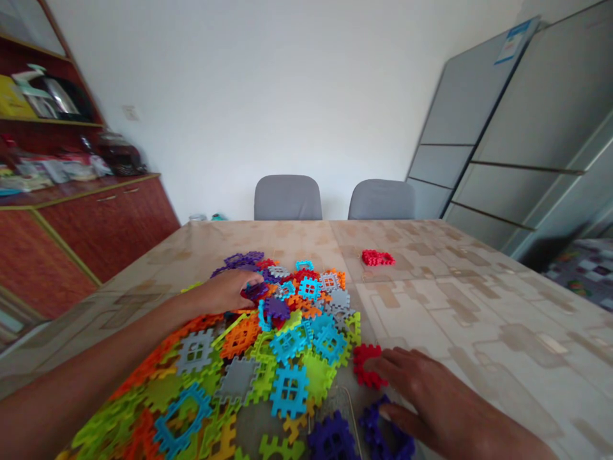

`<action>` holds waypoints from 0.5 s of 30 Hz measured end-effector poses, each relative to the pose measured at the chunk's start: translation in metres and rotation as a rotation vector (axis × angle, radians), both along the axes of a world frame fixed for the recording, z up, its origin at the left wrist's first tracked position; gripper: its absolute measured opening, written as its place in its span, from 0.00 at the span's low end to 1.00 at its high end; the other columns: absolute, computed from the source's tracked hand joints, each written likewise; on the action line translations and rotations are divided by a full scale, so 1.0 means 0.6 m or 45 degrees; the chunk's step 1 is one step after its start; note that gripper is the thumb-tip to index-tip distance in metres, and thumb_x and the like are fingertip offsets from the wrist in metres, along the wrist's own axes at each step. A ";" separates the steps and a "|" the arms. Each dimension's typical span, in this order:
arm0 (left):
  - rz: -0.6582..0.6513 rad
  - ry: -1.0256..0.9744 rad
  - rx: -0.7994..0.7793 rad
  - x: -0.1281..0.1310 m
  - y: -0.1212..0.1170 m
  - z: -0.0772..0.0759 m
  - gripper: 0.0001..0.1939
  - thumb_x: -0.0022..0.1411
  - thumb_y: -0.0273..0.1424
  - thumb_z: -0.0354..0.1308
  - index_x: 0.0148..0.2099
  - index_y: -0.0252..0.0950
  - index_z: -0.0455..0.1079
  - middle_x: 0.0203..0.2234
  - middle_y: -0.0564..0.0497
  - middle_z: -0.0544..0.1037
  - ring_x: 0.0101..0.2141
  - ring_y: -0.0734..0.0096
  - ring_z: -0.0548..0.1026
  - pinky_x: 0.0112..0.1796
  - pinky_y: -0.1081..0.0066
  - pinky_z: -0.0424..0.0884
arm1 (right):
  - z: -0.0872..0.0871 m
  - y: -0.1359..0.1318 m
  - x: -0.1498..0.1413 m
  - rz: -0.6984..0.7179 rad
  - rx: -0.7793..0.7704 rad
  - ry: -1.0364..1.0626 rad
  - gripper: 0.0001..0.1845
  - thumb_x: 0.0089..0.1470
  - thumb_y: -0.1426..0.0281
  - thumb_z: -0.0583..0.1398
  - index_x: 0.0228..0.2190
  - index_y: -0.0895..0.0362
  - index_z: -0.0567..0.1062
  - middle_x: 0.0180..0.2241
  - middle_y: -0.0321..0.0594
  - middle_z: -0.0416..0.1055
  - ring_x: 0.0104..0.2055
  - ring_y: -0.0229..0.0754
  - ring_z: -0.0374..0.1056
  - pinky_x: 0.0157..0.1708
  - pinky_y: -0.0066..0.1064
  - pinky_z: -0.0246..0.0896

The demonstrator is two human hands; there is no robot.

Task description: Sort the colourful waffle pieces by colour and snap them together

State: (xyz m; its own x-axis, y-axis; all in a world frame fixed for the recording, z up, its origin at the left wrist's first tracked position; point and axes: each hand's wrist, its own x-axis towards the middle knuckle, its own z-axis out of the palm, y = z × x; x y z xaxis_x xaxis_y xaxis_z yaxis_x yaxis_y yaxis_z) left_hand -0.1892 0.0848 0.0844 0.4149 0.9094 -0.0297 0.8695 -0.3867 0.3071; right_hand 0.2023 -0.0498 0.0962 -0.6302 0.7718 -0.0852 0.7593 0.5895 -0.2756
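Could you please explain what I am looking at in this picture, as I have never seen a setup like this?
Of course. There is no machine here: these are a person's two bare hands, seen from a camera worn on their head, looking forward and down.

On the patterned table lies a spread of colourful pieces with notched edges. A small red stack sits farther back, to the right.

The left hand reaches into the far part of the spread, at some dark pieces; its grip is unclear. The right hand has fingers at a red piece and its thumb at a dark purple frame; I cannot tell whether it grips either.
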 end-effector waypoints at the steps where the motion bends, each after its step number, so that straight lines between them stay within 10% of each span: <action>1: -0.014 -0.017 0.003 0.000 0.001 0.001 0.21 0.60 0.42 0.67 0.50 0.34 0.75 0.47 0.44 0.81 0.46 0.55 0.79 0.49 0.55 0.73 | -0.002 0.000 0.001 0.001 0.026 0.017 0.22 0.51 0.79 0.65 0.48 0.56 0.78 0.47 0.52 0.79 0.45 0.60 0.77 0.45 0.53 0.74; 7: -0.009 -0.202 0.122 0.023 -0.018 0.016 0.39 0.55 0.38 0.63 0.68 0.35 0.61 0.55 0.42 0.77 0.52 0.53 0.78 0.51 0.62 0.73 | -0.007 0.008 0.004 0.005 0.048 0.258 0.11 0.60 0.76 0.62 0.43 0.53 0.78 0.40 0.42 0.79 0.42 0.47 0.76 0.44 0.37 0.72; 15: -0.157 -0.271 0.289 0.110 -0.114 0.048 0.39 0.60 0.28 0.64 0.71 0.48 0.58 0.67 0.51 0.65 0.65 0.55 0.64 0.65 0.60 0.56 | 0.013 0.006 -0.014 -0.076 -0.003 0.519 0.12 0.64 0.76 0.59 0.48 0.53 0.75 0.43 0.41 0.76 0.44 0.45 0.73 0.44 0.35 0.69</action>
State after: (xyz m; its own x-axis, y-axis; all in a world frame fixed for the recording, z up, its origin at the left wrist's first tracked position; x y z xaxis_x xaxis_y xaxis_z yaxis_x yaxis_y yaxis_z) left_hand -0.1230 0.0161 0.1129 0.4972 0.8255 0.2672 0.7377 -0.5643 0.3706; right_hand 0.1941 -0.0462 0.1041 -0.5672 0.8079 0.1601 0.6203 0.5469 -0.5622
